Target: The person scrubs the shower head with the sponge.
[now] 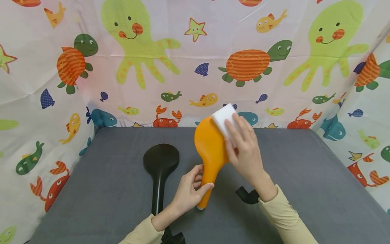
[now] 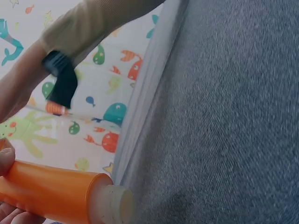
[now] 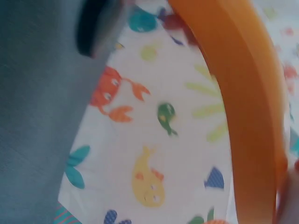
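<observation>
My left hand (image 1: 189,190) grips the handle of an orange hand shower (image 1: 210,145), its round head tilted up above the table. A pale, narrower collar (image 2: 110,205) shows at the handle's end in the left wrist view. My right hand (image 1: 245,147) holds a white sponge (image 1: 224,118) against the right edge of the head. In the right wrist view the orange edge (image 3: 243,93) fills the right side; the sponge cannot be made out there. A black hand shower (image 1: 161,159) lies on the table to the left, its lower handle hidden behind my left forearm.
A grey cloth-covered table (image 1: 109,189) spreads under both hands. Behind it and along the sides hangs a white curtain (image 1: 210,40) printed with sea animals. Black straps or mounts (image 1: 246,196) sit at the wrists.
</observation>
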The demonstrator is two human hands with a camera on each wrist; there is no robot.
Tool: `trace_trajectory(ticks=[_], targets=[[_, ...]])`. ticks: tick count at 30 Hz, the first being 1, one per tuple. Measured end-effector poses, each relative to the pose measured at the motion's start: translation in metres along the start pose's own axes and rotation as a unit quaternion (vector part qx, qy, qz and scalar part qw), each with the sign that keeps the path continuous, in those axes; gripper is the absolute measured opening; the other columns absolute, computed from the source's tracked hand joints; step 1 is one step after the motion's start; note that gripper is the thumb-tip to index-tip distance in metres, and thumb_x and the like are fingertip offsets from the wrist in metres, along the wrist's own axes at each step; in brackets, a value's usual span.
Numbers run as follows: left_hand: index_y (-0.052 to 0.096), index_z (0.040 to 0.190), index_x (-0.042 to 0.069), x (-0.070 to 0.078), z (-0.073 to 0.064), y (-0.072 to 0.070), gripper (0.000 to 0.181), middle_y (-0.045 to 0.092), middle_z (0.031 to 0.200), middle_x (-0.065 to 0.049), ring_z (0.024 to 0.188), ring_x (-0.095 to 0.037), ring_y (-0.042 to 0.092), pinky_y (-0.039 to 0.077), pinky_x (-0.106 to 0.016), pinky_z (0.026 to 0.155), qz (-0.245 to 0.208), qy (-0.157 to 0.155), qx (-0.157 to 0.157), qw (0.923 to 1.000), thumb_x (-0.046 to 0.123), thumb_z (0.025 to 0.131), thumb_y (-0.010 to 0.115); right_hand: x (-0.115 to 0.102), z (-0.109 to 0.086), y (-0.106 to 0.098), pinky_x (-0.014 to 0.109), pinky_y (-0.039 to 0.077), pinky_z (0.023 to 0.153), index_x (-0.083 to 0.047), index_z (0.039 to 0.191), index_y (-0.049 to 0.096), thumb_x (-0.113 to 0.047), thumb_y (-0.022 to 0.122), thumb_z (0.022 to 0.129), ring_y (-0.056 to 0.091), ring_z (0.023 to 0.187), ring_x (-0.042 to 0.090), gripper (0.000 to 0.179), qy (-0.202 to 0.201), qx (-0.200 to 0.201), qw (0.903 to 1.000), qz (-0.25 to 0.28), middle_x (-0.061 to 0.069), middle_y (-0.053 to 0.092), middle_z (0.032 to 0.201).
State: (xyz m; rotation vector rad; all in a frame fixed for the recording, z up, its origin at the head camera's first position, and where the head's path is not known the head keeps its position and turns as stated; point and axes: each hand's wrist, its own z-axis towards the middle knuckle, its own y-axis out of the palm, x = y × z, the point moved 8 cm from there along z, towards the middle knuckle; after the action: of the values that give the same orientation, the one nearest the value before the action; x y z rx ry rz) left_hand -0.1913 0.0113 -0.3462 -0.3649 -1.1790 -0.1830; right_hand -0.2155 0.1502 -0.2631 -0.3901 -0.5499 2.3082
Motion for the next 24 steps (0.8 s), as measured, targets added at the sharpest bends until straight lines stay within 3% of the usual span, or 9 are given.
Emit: trace_trajectory(ticks=[2, 4, 6, 10, 13, 15, 17, 21, 24], targets=[[0.051, 0.118, -0.007, 0.0, -0.001, 0.0, 0.039, 0.061, 0.104, -0.017, 0.088, -0.028, 0.065, 0.053, -0.031, 0.076, 0.0, -0.004, 0.0, 1.0, -0.002, 0.082, 0.067, 0.012, 0.003, -0.006, 0.051, 0.028, 0.104, -0.006, 0.132, 0.05, -0.033, 0.043, 0.097, 0.034, 0.128, 0.035, 0.045, 0.042, 0.016, 0.999, -0.001, 0.014, 0.038, 0.142], [0.051, 0.117, -0.007, 0.001, -0.001, 0.0, 0.039, 0.06, 0.104, -0.017, 0.087, -0.028, 0.065, 0.053, -0.031, 0.076, -0.002, 0.0, 0.001, 1.0, -0.002, 0.082, 0.067, 0.013, 0.001, -0.006, 0.051, 0.028, 0.104, -0.006, 0.133, 0.049, -0.033, 0.043, 0.097, 0.033, 0.128, 0.035, 0.046, 0.049, 0.016, 0.9986, -0.004, 0.014, 0.038, 0.143], [0.051, 0.116, -0.008, 0.002, 0.0, -0.001, 0.038, 0.06, 0.103, -0.019, 0.086, -0.03, 0.065, 0.054, -0.032, 0.075, -0.008, 0.011, 0.001, 0.9999, -0.004, 0.082, 0.066, 0.003, -0.004, -0.003, 0.051, 0.029, 0.104, -0.005, 0.133, 0.05, -0.031, 0.044, 0.096, 0.034, 0.128, 0.037, 0.045, 0.02, 0.004, 0.9998, -0.006, 0.016, 0.038, 0.142], [0.048, 0.118, -0.012, 0.003, 0.002, -0.003, 0.039, 0.06, 0.104, -0.025, 0.085, -0.035, 0.065, 0.054, -0.033, 0.073, -0.025, 0.038, -0.003, 0.9989, -0.007, 0.083, 0.063, -0.028, -0.016, 0.011, 0.047, 0.03, 0.105, -0.004, 0.129, 0.053, -0.025, 0.045, 0.095, 0.037, 0.126, 0.039, 0.041, -0.092, -0.047, 0.9946, -0.005, 0.018, 0.042, 0.139], [0.047, 0.122, -0.009, -0.011, 0.004, -0.003, 0.041, 0.06, 0.107, -0.024, 0.087, -0.033, 0.065, 0.054, -0.031, 0.074, -0.034, 0.049, -0.004, 0.9982, -0.004, 0.085, 0.063, -0.035, -0.018, 0.013, 0.045, 0.03, 0.105, -0.004, 0.127, 0.055, -0.023, 0.046, 0.093, 0.039, 0.124, 0.039, 0.04, -0.134, -0.062, 0.9891, 0.005, 0.018, 0.045, 0.137], [0.048, 0.122, -0.005, -0.02, 0.004, -0.002, 0.041, 0.06, 0.108, -0.02, 0.088, -0.029, 0.066, 0.054, -0.031, 0.074, -0.035, 0.043, -0.004, 0.9984, -0.001, 0.085, 0.064, -0.026, -0.012, 0.007, 0.046, 0.031, 0.104, -0.004, 0.127, 0.056, -0.022, 0.047, 0.091, 0.04, 0.124, 0.038, 0.041, -0.115, -0.045, 0.9923, 0.005, 0.018, 0.045, 0.136], [0.049, 0.123, -0.001, -0.029, 0.005, 0.001, 0.041, 0.061, 0.107, -0.016, 0.088, -0.024, 0.066, 0.053, -0.029, 0.075, -0.03, 0.034, -0.005, 0.999, 0.003, 0.085, 0.066, -0.009, -0.003, -0.002, 0.047, 0.031, 0.103, -0.004, 0.127, 0.055, -0.022, 0.047, 0.09, 0.039, 0.124, 0.037, 0.042, -0.064, -0.02, 0.9977, 0.006, 0.017, 0.044, 0.137], [0.051, 0.121, 0.0, -0.031, 0.004, 0.003, 0.042, 0.061, 0.108, -0.013, 0.089, -0.022, 0.065, 0.053, -0.029, 0.077, -0.004, 0.011, -0.001, 0.9999, 0.002, 0.083, 0.068, 0.016, 0.009, -0.018, 0.049, 0.032, 0.101, -0.005, 0.13, 0.053, -0.022, 0.046, 0.091, 0.037, 0.124, 0.035, 0.043, 0.027, 0.015, 0.9995, 0.009, 0.014, 0.041, 0.14], [0.051, 0.12, -0.004, -0.029, 0.005, 0.002, 0.042, 0.061, 0.108, -0.016, 0.089, -0.026, 0.065, 0.053, -0.031, 0.076, 0.011, 0.013, 0.004, 0.9998, -0.001, 0.081, 0.068, 0.012, 0.008, -0.02, 0.05, 0.032, 0.1, -0.005, 0.13, 0.053, -0.02, 0.046, 0.089, 0.038, 0.123, 0.037, 0.044, 0.029, 0.022, 0.9993, 0.006, 0.015, 0.042, 0.14]])
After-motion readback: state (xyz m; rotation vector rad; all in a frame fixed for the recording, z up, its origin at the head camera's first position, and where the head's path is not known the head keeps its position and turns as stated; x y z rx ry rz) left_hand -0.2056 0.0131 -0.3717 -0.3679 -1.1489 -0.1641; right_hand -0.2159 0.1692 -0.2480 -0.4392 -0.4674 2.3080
